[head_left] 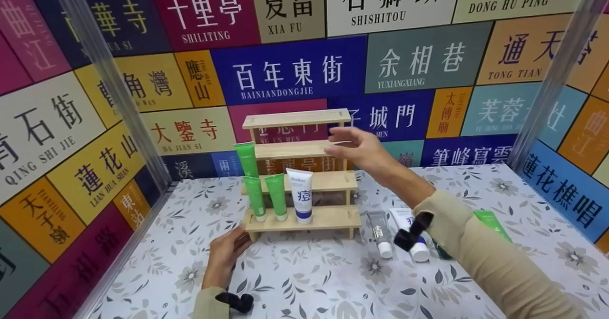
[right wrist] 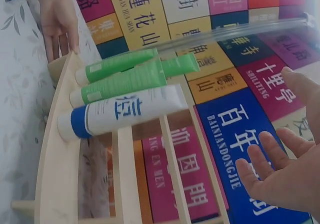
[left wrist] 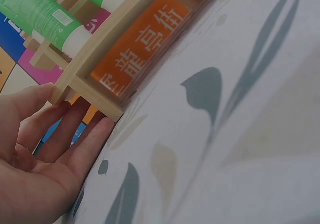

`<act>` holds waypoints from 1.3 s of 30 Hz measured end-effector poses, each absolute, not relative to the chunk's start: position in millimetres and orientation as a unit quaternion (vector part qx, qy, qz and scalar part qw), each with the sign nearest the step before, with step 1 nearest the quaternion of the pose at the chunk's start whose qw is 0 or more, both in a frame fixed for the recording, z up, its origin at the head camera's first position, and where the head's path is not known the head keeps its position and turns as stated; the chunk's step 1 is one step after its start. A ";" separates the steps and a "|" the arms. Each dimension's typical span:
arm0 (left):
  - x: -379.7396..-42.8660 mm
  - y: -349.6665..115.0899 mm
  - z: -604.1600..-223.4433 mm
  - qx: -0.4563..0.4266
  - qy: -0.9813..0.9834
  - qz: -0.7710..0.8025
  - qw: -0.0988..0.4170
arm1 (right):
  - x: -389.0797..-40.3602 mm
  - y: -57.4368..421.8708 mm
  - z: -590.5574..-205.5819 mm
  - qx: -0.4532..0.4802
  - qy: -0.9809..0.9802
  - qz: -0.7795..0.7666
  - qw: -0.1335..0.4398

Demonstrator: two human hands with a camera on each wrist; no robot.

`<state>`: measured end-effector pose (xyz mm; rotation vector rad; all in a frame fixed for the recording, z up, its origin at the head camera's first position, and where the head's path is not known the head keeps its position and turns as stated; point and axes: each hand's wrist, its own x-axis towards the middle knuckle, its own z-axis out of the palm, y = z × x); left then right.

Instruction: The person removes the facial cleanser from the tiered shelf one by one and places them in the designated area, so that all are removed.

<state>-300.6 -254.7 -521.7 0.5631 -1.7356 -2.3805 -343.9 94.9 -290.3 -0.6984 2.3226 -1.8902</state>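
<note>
A stepped wooden rack (head_left: 304,224) stands on the table. Two green tubes (head_left: 255,196) and a white tube (head_left: 299,193) with a blue band are upright along its lowest tier; another green tube (head_left: 246,159) rises behind them at the left. My left hand (left wrist: 60,154) touches the rack's lower left end, thumb at the board's corner and loosely bent fingers by the leg. My right hand (head_left: 361,150) is raised at the right side of the upper tiers, fingers spread and holding nothing; the right wrist view shows its open palm (right wrist: 285,174).
Right of the rack lie a grey tube (head_left: 379,233), a white tube (head_left: 402,216) partly behind the right wrist strap, and a green tube (head_left: 492,224) beyond the sleeve. Patterned panels with large characters (head_left: 290,71) surround the table behind and at the sides.
</note>
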 end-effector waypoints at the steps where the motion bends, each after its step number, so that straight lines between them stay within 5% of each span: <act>1: -300.5 -254.5 -521.6 0.189 -0.577 -0.792 0.069 | -344.5 88.7 -289.6 -0.228 0.754 -0.615 0.037; 39: -301.4 -256.4 -522.3 0.191 -0.573 -0.794 0.074 | -386.1 -73.3 -299.4 -0.173 0.769 -0.610 0.076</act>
